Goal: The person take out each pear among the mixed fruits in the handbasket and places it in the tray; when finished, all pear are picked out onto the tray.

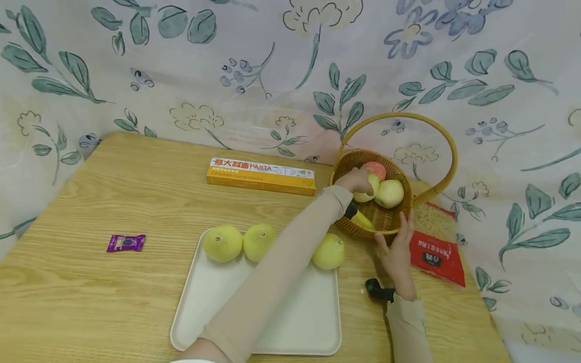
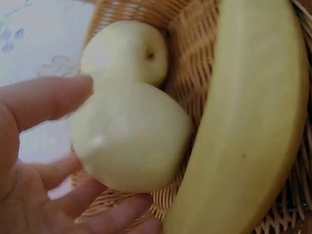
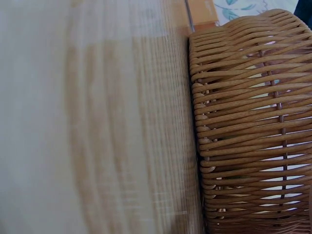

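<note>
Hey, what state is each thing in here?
Basket: handle up, fruit inside
Left hand: fingers curled round pale fruit
Right hand: fingers extended, at basket rim
Banana: unpeeled, in basket
Tray: holding round fruits
Pasta box: lying flat, looks closed
Red bag: lying flat, seal unclear
Purple candy: wrapped

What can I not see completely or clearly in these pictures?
Head: the left sleeve hides part of the tray and the second yellow fruit from the left.
Head: the basket covers a corner of the red bag.
Head: print on the purple packet is too small.
Left wrist: the frame's top and bottom edges cut off the banana.
Right wrist: the basket's wall hides most contents.
</note>
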Demonstrator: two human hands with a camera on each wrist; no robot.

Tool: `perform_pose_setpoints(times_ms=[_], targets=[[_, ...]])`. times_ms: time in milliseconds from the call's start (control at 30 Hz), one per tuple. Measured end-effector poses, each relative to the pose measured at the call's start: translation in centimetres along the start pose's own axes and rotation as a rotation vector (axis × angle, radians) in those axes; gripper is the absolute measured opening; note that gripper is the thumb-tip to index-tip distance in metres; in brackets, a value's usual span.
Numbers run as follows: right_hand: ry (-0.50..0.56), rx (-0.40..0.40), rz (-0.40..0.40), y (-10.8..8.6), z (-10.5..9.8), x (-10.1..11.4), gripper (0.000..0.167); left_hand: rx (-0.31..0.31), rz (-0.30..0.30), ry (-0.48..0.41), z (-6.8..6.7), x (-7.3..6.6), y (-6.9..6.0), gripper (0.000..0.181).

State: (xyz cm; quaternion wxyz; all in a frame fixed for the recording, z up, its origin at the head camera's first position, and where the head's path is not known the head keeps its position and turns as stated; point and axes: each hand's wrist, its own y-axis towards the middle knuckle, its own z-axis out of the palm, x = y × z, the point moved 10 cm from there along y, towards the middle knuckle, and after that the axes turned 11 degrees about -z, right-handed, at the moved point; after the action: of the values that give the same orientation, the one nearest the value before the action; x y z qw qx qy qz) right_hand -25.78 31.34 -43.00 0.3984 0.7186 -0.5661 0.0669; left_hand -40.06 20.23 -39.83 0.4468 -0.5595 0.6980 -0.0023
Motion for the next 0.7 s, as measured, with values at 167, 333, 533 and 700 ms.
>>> perform_pose_setpoints(times_ms=[167, 333, 533, 700], targets=[[0.021, 0.007, -0.010, 0.0, 0.0, 0.3, 0.082, 0.029, -0.075, 0.110, 1.1, 0.3, 0.2, 0.076], [0.021, 0.020, 0.008, 0.0, 0.0, 0.2, 0.081, 0.082, -0.046, 0.192, 2.1, 0.1, -0.1, 0.072], [0.025, 0.051, 0.056, -0.1, 0.2, -0.2, 0.078, -0.128, 0.056, 0.242, 0.8, -0.8, -0.7, 0.029], [0.025, 0.061, 0.069, -0.2, 0.4, 0.1, 0.075, -0.049, 0.059, 0.296, 2.0, -1.2, -1.0, 0.046]])
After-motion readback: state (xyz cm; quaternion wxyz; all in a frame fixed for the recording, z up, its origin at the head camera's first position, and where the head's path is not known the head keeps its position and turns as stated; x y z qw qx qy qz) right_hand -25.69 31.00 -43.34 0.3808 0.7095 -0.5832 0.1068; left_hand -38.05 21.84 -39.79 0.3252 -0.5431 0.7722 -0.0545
